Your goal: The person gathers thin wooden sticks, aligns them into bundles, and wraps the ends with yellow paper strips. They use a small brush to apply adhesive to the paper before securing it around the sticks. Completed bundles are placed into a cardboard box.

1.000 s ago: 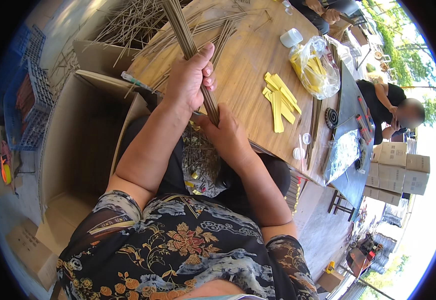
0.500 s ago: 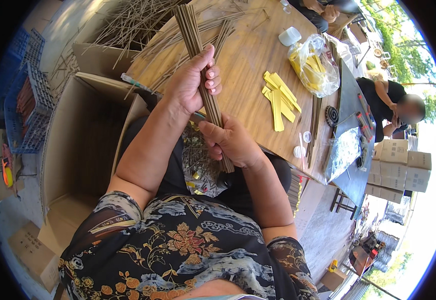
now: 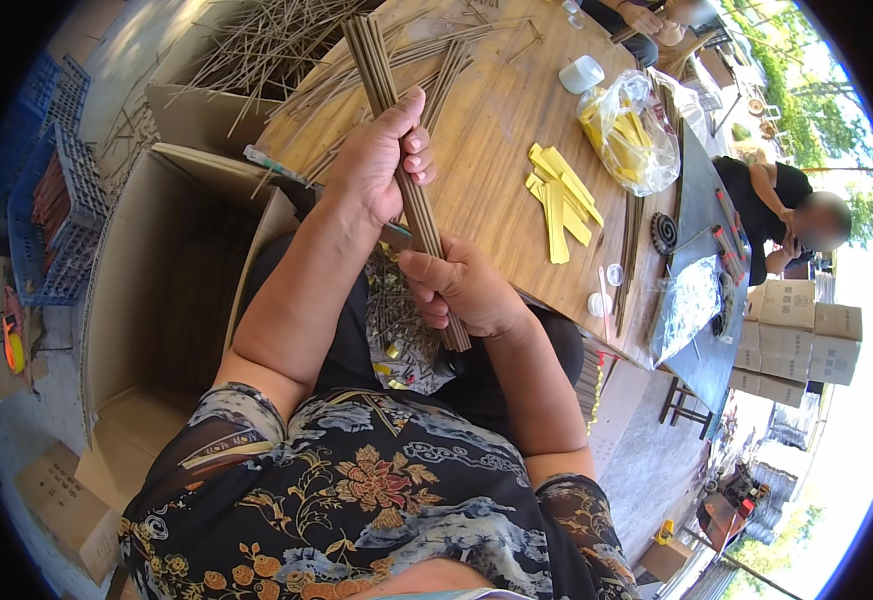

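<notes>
Both hands clamp one stick bundle [image 3: 402, 150]: left hand [image 3: 377, 165] fingers wrapped mid-length, right hand [image 3: 467, 290] fingers closed round its lower end. Judged partway: many loose sticks [image 3: 257, 45] lie beyond the fingertips, unbundled.

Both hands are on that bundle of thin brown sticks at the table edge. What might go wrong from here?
1. The left hand and right hand grip only the lower half of the stick bundle; its long upper end is free, so sticks may fan out or slide from the grip.
2. The bundle's lower end hangs off the wooden table over the lap, so slipped sticks would likely drop there or into the open cardboard box.
3. Loose sticks lie under the bundle's top and could get snagged.
</notes>
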`<control>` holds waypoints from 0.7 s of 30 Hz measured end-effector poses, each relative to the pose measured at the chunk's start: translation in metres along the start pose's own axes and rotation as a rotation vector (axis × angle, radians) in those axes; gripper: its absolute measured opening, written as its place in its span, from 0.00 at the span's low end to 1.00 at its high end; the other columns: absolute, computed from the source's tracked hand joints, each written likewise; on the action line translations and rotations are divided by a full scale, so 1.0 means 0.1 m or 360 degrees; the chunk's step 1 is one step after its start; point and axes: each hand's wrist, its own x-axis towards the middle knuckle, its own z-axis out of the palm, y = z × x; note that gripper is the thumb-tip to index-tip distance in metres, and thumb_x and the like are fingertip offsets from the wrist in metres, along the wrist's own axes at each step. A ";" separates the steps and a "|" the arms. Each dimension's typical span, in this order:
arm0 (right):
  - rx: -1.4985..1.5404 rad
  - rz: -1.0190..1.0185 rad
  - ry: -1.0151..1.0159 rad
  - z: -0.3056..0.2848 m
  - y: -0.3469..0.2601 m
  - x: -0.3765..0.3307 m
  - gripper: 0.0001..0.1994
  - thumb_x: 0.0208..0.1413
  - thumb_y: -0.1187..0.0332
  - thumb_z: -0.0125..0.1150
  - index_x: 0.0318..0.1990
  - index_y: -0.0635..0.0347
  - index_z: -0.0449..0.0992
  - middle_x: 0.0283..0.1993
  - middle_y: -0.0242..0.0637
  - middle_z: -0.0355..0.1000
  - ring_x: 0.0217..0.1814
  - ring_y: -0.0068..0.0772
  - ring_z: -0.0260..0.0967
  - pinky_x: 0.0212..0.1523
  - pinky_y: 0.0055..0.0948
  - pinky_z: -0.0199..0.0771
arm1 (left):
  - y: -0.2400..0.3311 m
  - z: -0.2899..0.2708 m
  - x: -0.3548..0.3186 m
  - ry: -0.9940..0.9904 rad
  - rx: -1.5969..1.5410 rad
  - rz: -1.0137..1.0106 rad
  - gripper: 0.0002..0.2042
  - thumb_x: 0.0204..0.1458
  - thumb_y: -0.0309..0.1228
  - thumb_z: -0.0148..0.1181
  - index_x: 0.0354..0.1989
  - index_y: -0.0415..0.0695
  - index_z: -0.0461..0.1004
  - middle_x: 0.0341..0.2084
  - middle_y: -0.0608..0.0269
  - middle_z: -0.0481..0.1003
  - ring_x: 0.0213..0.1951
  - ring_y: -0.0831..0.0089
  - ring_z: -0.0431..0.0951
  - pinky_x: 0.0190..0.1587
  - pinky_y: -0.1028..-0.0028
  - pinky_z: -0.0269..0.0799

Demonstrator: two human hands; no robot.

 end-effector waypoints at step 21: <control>-0.0210 -0.0277 -0.0023 -0.04 -0.19 0.20 0.16 0.55 0.56 0.51 0.32 0.63 0.66 0.21 0.31 0.65 0.16 0.20 0.61 0.18 0.17 0.61 | 0.36 -0.04 -0.09 -0.0090 -0.0031 0.0376 0.16 0.53 0.42 0.50 0.17 0.50 0.60 0.08 0.76 0.56 0.08 0.87 0.53 0.11 0.85 0.49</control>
